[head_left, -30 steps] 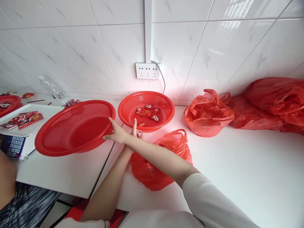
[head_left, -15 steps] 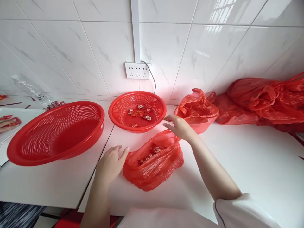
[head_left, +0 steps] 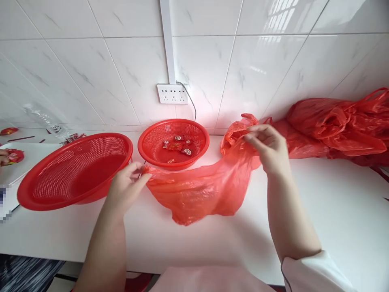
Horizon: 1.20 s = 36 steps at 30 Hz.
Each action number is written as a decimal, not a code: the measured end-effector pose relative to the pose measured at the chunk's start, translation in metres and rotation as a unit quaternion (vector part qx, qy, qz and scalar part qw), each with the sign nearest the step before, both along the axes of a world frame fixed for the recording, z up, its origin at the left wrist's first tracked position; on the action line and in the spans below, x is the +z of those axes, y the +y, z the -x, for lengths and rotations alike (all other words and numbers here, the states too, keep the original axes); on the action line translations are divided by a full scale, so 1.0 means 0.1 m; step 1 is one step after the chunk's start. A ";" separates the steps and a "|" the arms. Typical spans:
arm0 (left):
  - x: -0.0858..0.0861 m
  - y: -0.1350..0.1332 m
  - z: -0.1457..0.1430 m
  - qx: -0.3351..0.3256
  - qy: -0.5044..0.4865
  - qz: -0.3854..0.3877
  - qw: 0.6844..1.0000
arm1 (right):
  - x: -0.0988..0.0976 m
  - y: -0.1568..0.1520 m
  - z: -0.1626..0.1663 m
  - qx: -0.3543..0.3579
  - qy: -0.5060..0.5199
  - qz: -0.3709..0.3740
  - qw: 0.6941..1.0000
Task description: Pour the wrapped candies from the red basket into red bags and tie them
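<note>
A thin red plastic bag (head_left: 197,194) is stretched between my two hands above the white table. My left hand (head_left: 126,184) pinches its left top corner, close to the rim of the large red basket. At the other end, my right hand (head_left: 269,148) grips the bag's right top corner, in front of another red bag (head_left: 235,134). The bag sags in the middle, and its contents cannot be made out now. Just behind it sits a small round red basket (head_left: 146,150) holding several red-wrapped sweets (head_left: 178,145).
A large red basket (head_left: 100,194) stands at the left. Farther left, another person's hand (head_left: 3,157) holds a red packet over a white tray (head_left: 22,170). Filled red bags (head_left: 337,125) lie along the wall at the right. A socket panel (head_left: 172,94) is on the tiles.
Both hands have closed on the bag's top corners and moved apart, lifting and stretching it. Its opening, with wrapped sweets visible inside before, now faces away from view.
</note>
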<state>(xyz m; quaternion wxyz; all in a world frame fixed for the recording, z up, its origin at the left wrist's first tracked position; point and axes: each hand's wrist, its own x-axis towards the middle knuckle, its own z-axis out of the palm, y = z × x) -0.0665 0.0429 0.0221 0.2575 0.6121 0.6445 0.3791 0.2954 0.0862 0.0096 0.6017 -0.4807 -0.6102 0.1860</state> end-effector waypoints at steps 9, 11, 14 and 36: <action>0.49 0.27 -0.28 -0.033 -0.080 -0.072 0.994 | 0.42 -0.07 0.18 -0.076 0.135 -0.137 0.978; 0.47 0.29 -0.26 0.017 -0.009 -0.078 0.997 | 0.33 -0.01 0.21 -0.081 0.168 -0.140 0.972; 0.41 0.37 -0.23 -0.026 -0.038 -0.040 0.998 | 0.14 0.09 0.27 -0.088 0.186 -0.124 0.971; 0.12 0.26 -0.87 -0.359 -0.210 0.146 0.897 | 0.19 -0.32 0.78 0.267 -0.140 -0.020 0.953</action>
